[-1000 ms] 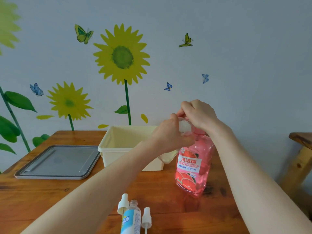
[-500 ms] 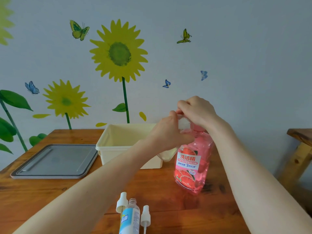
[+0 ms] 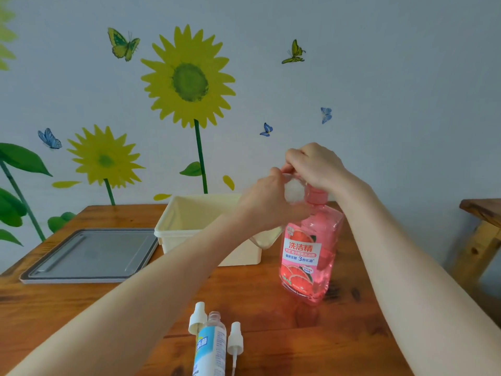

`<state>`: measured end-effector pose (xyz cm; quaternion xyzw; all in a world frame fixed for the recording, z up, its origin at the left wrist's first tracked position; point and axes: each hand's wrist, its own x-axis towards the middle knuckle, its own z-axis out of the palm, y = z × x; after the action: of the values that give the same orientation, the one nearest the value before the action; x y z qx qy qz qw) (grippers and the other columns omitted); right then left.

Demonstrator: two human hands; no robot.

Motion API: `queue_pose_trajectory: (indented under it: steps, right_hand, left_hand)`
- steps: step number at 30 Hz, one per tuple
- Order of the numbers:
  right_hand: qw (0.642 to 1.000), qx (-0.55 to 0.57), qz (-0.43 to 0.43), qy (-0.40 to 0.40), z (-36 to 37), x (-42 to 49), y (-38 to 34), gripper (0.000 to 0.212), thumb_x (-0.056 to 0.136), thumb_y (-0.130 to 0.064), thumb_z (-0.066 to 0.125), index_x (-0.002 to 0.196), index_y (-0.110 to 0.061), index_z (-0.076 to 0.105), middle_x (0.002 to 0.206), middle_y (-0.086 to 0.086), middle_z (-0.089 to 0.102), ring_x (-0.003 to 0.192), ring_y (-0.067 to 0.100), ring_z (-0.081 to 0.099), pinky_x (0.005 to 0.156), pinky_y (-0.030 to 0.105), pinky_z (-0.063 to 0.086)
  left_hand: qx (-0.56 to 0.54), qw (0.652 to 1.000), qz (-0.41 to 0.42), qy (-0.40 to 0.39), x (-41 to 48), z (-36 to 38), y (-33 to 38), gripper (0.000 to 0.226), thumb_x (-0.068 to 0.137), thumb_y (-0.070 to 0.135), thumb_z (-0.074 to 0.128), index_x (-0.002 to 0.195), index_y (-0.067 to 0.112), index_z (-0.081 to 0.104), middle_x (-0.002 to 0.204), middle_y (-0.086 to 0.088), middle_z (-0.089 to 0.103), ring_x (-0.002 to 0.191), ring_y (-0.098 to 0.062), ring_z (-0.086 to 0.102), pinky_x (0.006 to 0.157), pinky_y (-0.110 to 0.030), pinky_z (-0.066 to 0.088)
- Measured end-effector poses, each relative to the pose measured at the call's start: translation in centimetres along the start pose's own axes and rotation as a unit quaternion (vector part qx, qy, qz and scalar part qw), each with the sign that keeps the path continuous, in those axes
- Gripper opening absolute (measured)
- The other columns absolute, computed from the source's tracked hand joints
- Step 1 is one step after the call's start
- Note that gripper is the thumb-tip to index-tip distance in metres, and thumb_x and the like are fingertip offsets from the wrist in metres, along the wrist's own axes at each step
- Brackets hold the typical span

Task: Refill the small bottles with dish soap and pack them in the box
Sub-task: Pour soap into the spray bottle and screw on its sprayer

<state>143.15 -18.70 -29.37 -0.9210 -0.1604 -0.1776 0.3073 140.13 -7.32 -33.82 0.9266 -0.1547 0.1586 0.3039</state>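
A pink dish soap bottle (image 3: 309, 256) with a pump stands on the wooden table (image 3: 265, 302). My right hand (image 3: 315, 166) curls over its pump head. My left hand (image 3: 267, 206) grips a small clear bottle (image 3: 267, 237) tilted up against the pump spout; its top is hidden behind my fingers. A cream plastic box (image 3: 189, 221) stands open just behind my left hand. Near the front edge a second small bottle (image 3: 211, 346) with a blue label lies uncapped between two white spray caps (image 3: 197, 318) (image 3: 234, 339).
A grey tray-like lid (image 3: 89, 253) lies flat on the table left of the box. A wooden bench end (image 3: 482, 221) stands beyond the table's right edge. The wall with sunflower decals runs close behind the table.
Both hands stay at the pump with the small clear bottle under the spout. Only the view has shifted slightly.
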Motion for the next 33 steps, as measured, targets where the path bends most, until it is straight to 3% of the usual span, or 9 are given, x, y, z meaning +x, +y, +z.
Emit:
queue_pose_trajectory:
  steps: [5, 12, 17, 21, 26, 33]
  right_hand:
    - [0.999, 0.008, -0.003, 0.038, 0.6, 0.0, 0.7, 0.040, 0.084, -0.026, 0.037, 0.081, -0.008, 0.072, 0.078, -0.010, 0.071, 0.081, 0.021, 0.059, 0.065, 0.025, 0.039]
    - [1.000, -0.010, 0.000, 0.006, 0.6, -0.1, 0.5, 0.038, 0.086, -0.026, 0.038, 0.069, -0.008, 0.067, 0.065, -0.012, 0.063, 0.063, 0.014, 0.050, 0.054, 0.025, 0.033]
    - [0.999, 0.030, -0.004, 0.024, 0.0, 0.2, 0.4, 0.039, 0.085, -0.026, 0.037, 0.078, -0.009, 0.072, 0.064, -0.019, 0.063, 0.070, 0.013, 0.055, 0.059, 0.023, 0.037]
    - [0.999, 0.024, -0.009, 0.041, 1.1, -0.5, 1.0, 0.039, 0.085, -0.026, 0.038, 0.076, -0.014, 0.074, 0.063, -0.015, 0.064, 0.071, 0.014, 0.057, 0.061, 0.023, 0.038]
    - [1.000, 0.000, -0.019, 0.013, 0.9, -0.4, 0.5, 0.040, 0.086, -0.025, 0.037, 0.076, -0.010, 0.073, 0.078, -0.009, 0.070, 0.072, 0.014, 0.058, 0.059, 0.022, 0.038]
    - [0.999, 0.001, -0.017, 0.041, 0.6, 0.0, 0.9, 0.040, 0.083, -0.028, 0.037, 0.074, -0.013, 0.072, 0.075, -0.011, 0.070, 0.074, 0.017, 0.058, 0.059, 0.023, 0.037]
  left_hand:
    - [0.013, 1.000, -0.004, -0.002, 0.4, 0.6, -0.3, 0.055, 0.066, 0.045, 0.070, 0.096, 0.020, 0.030, 0.074, 0.014, 0.042, 0.064, -0.002, 0.046, 0.046, -0.021, 0.035]
    - [0.018, 0.999, -0.012, -0.032, 0.3, 0.2, -0.3, 0.057, 0.067, 0.042, 0.069, 0.107, 0.017, 0.036, 0.090, 0.008, 0.048, 0.076, -0.010, 0.050, 0.052, -0.020, 0.038]
    - [0.016, 1.000, -0.002, -0.005, 0.5, -0.2, 0.1, 0.055, 0.065, 0.047, 0.068, 0.095, 0.021, 0.030, 0.072, 0.015, 0.042, 0.061, -0.001, 0.045, 0.043, -0.017, 0.029]
    - [-0.016, 1.000, -0.017, -0.001, 0.1, 1.4, -0.6, 0.053, 0.066, 0.041, 0.070, 0.096, 0.021, 0.032, 0.074, 0.012, 0.048, 0.062, -0.002, 0.050, 0.044, -0.019, 0.037]
    - [-0.024, 0.999, -0.024, -0.003, -0.2, 1.1, -0.4, 0.053, 0.067, 0.039, 0.070, 0.099, 0.019, 0.034, 0.073, 0.013, 0.047, 0.060, -0.001, 0.049, 0.042, -0.016, 0.033]
    - [-0.038, 0.999, -0.009, 0.010, 0.2, 1.0, -0.2, 0.054, 0.066, 0.040, 0.071, 0.099, 0.019, 0.034, 0.073, 0.018, 0.043, 0.061, 0.000, 0.047, 0.043, -0.014, 0.030]
